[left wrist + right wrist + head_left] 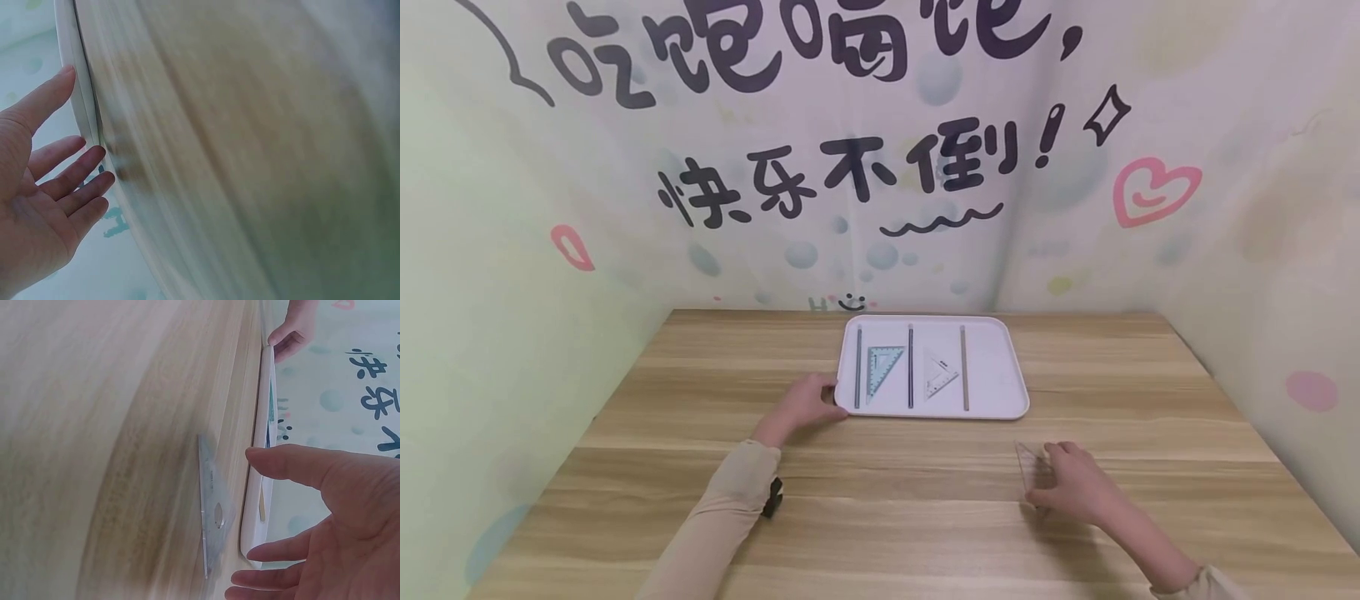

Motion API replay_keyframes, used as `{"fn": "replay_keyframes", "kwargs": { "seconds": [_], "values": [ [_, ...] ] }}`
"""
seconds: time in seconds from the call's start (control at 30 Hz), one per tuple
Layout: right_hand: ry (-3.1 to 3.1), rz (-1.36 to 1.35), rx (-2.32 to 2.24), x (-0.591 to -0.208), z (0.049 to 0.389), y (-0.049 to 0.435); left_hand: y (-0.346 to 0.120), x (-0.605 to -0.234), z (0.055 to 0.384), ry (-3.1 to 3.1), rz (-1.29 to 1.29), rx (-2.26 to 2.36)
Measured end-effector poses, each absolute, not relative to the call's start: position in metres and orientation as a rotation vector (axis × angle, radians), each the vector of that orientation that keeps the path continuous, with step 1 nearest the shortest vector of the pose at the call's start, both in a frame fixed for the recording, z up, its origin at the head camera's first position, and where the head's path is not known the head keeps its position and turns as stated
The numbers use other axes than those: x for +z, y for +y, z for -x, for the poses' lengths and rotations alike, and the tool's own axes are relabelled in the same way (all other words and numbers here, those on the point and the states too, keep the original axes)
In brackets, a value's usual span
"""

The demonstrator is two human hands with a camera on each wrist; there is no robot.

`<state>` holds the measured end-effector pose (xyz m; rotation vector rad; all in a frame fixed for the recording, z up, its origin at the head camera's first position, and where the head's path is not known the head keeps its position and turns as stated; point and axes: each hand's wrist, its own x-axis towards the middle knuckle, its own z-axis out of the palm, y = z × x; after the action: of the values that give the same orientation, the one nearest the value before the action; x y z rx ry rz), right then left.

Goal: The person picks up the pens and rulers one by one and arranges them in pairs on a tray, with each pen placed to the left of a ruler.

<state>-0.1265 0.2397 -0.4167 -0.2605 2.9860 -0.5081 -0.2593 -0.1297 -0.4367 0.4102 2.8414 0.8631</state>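
My left hand [808, 400] is at the left front corner of a white tray [1000, 383], fingertips touching its rim. In the left wrist view, the left thumb and fingers [87, 184] are spread and fairly straight along the tray's edge [85, 94]. On the table, right of the tray's front, lies a clear triangular set square [215, 512]. My right hand [1071, 483] is over it. The right wrist view shows the thumb and fingers [281, 548] of this hand spread apart, with the set square below them.
In the tray, a grey-blue stick [858, 367], a dark stick [911, 367] and a tan stick [965, 367] lie front to back. Between them are a teal set square [874, 375] and a clear set square [931, 385]. A printed wall [850, 275] stands behind the wooden table [910, 508].
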Motion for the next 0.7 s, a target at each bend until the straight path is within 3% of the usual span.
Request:
{"fn": "replay_keyframes", "kwargs": {
  "seconds": [0.7],
  "values": [
    [2.973,0.157,-0.660,-0.427,0.131,0.249,-0.130,-0.435,0.258,2.858,-0.386,0.829]
  ]
}}
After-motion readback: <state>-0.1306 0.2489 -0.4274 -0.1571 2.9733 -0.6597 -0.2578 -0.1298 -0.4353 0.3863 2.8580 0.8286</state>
